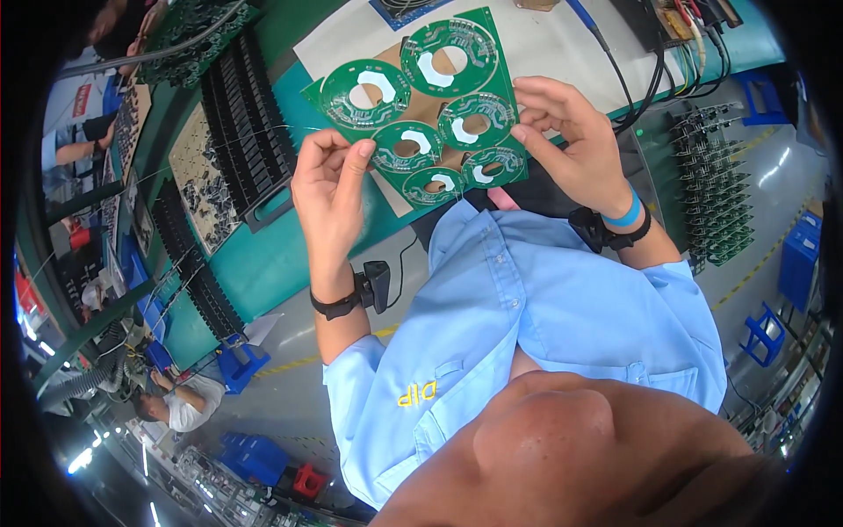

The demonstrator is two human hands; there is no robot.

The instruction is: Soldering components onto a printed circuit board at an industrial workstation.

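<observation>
Between my two hands is a green circuit board panel [453, 112], tilted up above the bench. It carries several round boards with centre holes and white patches, and brown and pale surfaces show through its gaps. My left hand [329, 189] pinches the panel's left edge between thumb and fingers. At the opposite edge, my right hand [572, 136] grips it with the thumb in front and curled fingers behind. Parts of the fingertips are hidden by the board. Under the panel lies a white sheet [347, 37] on the green bench mat [294, 255].
Black slotted racks [248, 123] and a beige tray of small dark parts [200, 180] stand at the left. Black cables [654, 83] hang at the back right. Stacked green boards [716, 189] stand farther right, near a blue stool [762, 335]. Another person [186, 402] works at lower left.
</observation>
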